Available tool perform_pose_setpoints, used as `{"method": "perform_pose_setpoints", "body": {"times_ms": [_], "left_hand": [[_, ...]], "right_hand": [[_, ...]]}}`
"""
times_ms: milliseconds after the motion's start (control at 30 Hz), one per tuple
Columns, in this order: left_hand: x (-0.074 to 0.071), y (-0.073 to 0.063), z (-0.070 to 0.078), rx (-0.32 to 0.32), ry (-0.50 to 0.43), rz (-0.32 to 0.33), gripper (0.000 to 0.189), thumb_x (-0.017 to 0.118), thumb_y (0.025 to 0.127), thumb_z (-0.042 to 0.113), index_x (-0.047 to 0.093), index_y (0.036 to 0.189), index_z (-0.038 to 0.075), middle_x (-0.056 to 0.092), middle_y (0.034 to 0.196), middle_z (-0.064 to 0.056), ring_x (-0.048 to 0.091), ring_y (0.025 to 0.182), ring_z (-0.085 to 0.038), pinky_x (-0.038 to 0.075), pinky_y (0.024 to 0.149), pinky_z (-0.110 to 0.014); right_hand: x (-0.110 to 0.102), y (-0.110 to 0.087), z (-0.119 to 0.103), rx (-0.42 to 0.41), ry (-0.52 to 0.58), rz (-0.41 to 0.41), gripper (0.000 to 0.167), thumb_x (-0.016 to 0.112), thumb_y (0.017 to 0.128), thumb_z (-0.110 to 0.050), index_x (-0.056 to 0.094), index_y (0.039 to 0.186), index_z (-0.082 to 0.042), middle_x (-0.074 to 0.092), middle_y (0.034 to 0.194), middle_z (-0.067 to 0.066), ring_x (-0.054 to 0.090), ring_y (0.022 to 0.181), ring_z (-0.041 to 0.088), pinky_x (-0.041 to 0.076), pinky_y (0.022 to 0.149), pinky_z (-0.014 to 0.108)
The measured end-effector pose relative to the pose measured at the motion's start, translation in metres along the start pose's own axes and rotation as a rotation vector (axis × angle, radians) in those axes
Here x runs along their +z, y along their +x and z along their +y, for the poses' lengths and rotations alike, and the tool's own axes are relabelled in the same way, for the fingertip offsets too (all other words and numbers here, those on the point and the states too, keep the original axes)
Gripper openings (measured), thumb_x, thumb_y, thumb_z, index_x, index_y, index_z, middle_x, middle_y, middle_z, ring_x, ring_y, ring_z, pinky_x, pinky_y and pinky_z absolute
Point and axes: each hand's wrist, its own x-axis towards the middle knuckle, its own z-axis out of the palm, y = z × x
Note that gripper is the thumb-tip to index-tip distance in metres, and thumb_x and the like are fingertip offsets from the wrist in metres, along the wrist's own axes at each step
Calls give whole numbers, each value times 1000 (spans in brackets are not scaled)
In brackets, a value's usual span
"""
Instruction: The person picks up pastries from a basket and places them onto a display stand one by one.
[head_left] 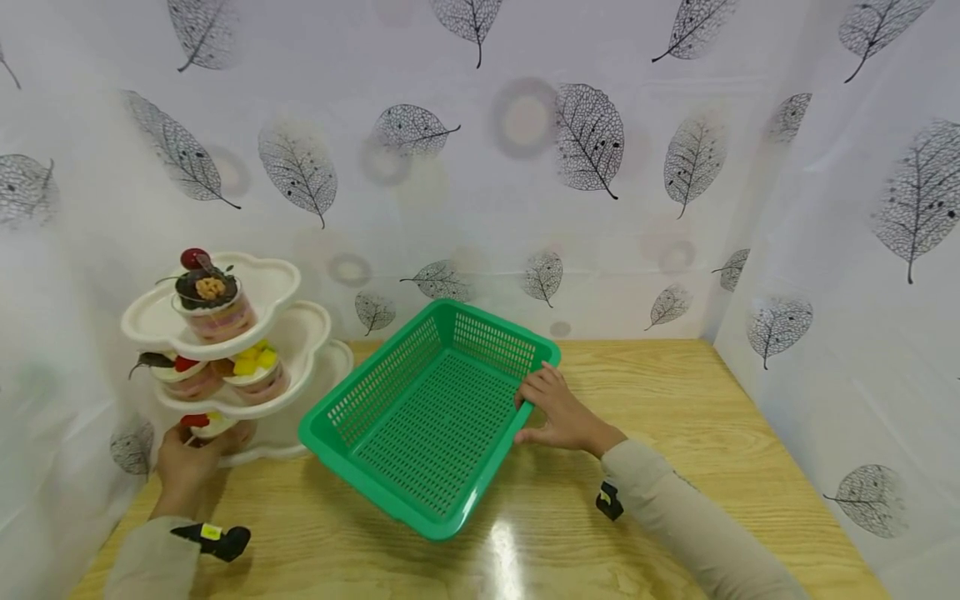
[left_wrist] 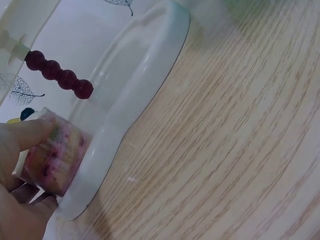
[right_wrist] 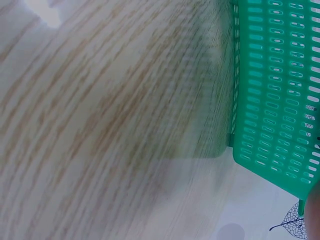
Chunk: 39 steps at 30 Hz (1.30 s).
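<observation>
A white three-tier stand with scalloped trays holds dessert cups on the left. At its lowest tray, my left hand grips a clear cup of layered dessert, thumb on one side and fingers on the other. The cup is right at the tray's raised rim in the left wrist view. My right hand holds the right rim of a green perforated plastic basket, fingers over the edge and thumb outside. Nothing lies in the basket. In the right wrist view only a bit of that hand shows at the edge.
A dessert cup with a cherry and walnut stands on the top tray. Two more, one with yellow fruit cubes, sit on the middle tray. Dark red beads form the stand's post. A leaf-patterned curtain surrounds the wooden table.
</observation>
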Motion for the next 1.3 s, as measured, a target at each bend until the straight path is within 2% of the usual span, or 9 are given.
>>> {"method": "perform_pose_setpoints", "body": {"times_ms": [67, 233, 367, 500, 700, 867, 1000, 1100, 1300], "left_hand": [[0, 0, 0, -7, -9, 4, 97, 73, 81, 46, 22, 150, 0, 35, 144, -19, 41, 117, -28, 41, 87, -30], [0, 1, 0, -12, -38, -6, 99, 70, 83, 46, 14, 152, 1, 25, 153, -23, 32, 135, -38, 33, 109, -46], [2, -1, -1, -36, -128, 15, 96, 77, 79, 41, 23, 150, 6, 40, 142, -10, 43, 121, -23, 42, 93, -23], [4, -3, -1, -64, -244, 29, 93, 83, 73, 34, 30, 146, 10, 43, 119, 10, 42, 101, -4, 40, 73, -9], [4, -3, -1, -10, -160, 30, 90, 77, 80, 36, 27, 149, 6, 42, 132, -1, 43, 116, -16, 37, 75, -7], [4, -4, -2, 12, -106, 33, 91, 76, 81, 38, 25, 149, 4, 41, 135, -7, 44, 116, -19, 37, 75, -8], [4, -7, -1, 46, -26, 31, 89, 74, 82, 42, 28, 147, 0, 40, 140, -15, 42, 118, -24, 40, 89, -21], [2, -10, 0, 59, 31, 13, 90, 72, 83, 43, 28, 146, -4, 37, 144, -24, 37, 127, -34, 37, 104, -43], [-2, -15, 3, 112, 237, -67, 94, 64, 87, 48, 20, 146, -11, 30, 144, -37, 29, 131, -50, 26, 108, -59]], "right_hand": [[0, 0, 0, 1, 0, 1, 70, 32, 80, -81, 58, 93, -17, 55, 99, -4, 44, 102, 18, 13, 113, 61], [0, 0, 0, -8, -1, 9, 72, 31, 80, -81, 58, 93, -16, 55, 99, -4, 44, 101, 18, 15, 111, 62], [0, 0, 0, -12, 4, 11, 72, 31, 80, -81, 58, 93, -15, 55, 99, -4, 45, 101, 19, 15, 111, 63], [1, 0, 0, -14, 0, 10, 72, 31, 80, -81, 58, 93, -15, 55, 99, -4, 45, 101, 19, 15, 110, 63], [2, 0, 1, -16, 2, 13, 74, 31, 80, -82, 59, 93, -14, 55, 99, -4, 45, 101, 19, 15, 110, 64], [1, 1, 1, -20, 5, 13, 74, 32, 80, -81, 59, 93, -13, 55, 99, -4, 44, 101, 18, 15, 110, 65], [0, 1, 1, -23, 10, 13, 74, 33, 80, -80, 59, 94, -12, 55, 99, -4, 44, 101, 19, 15, 110, 65], [0, 1, 1, -18, 11, 9, 75, 33, 80, -81, 60, 94, -12, 55, 99, -3, 44, 101, 19, 15, 110, 64], [-1, 0, 0, -18, 10, 2, 74, 34, 80, -80, 60, 94, -12, 55, 99, -3, 44, 101, 20, 15, 110, 64]]}}
